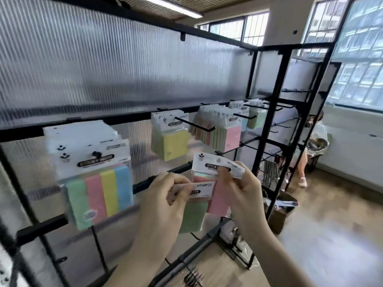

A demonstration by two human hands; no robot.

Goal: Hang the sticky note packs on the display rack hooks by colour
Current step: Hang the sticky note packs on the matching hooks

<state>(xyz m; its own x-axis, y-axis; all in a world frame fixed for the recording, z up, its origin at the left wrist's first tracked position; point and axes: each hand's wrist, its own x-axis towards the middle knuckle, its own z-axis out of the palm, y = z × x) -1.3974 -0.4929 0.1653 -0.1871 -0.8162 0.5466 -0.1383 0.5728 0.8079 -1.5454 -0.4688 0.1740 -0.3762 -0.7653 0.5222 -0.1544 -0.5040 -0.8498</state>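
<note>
We're at the display rack [267,129], both hands up in front of it. Left hand [163,195] grip is pinching the header card of a green pack [193,216]. Right hand [238,189] grip is closed on the header of a pink pack [219,199], thumb and fingers curled round the card; pink pack sits just behind and right of the green one, overlapping it. Neither pack is on a hook.

On the rack's middle rail, left to right: a multicolour stack [99,195] on the nearest hook, a yellow stack [173,141], then a pink stack [232,137]. Further hooks hold blue and green packs, blurred. One bare hook [194,123] juts out between yellow and pink stacks.

A cardboard box [281,212] sits on the floor by the rack's right end.
</note>
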